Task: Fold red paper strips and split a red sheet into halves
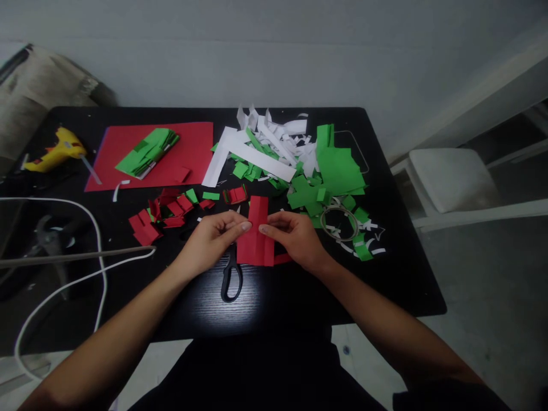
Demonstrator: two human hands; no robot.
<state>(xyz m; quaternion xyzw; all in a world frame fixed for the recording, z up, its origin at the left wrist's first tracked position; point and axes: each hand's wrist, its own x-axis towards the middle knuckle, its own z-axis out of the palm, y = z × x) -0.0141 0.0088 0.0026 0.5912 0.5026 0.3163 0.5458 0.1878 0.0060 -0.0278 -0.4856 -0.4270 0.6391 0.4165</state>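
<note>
A creased piece of red paper is held up over the front middle of the table. My left hand pinches its left side between thumb and fingers. On the other side, my right hand pinches the same paper, its thumb lying on the front face. Black-handled scissors lie on the table below, partly hidden by the paper and my left hand. Left of my hands is a heap of small folded red pieces, with some green among them. A folded red piece lies just beyond the held paper.
White paper strips and green paper scraps cover the back right, near a tape ring. A yellow glue gun, a red sheet with folded green paper, pliers and a white cable occupy the left.
</note>
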